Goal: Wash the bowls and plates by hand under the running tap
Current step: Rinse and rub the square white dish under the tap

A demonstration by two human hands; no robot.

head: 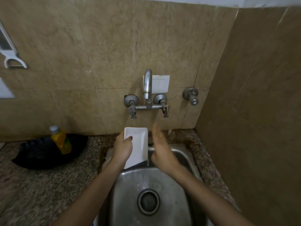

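Observation:
My left hand [123, 147] grips a white rectangular dish [138, 144] by its left edge, thumb inside, and holds it upright over the back of the steel sink [184, 155]. Just to the right of the dish, my right hand [160, 147] is open with straight fingers pointing up; it is blurred and holds nothing. The steel tap [147, 85] juts from the wall above the dish. Water wets the sink floor around the drain [148, 202].
A yellow bottle [61, 140] stands in a black pan [47, 152] on the granite counter [40, 185] at the left. Two tap handles [133, 112] and a separate valve [192, 96] stick out of the tiled wall. A side wall closes the right.

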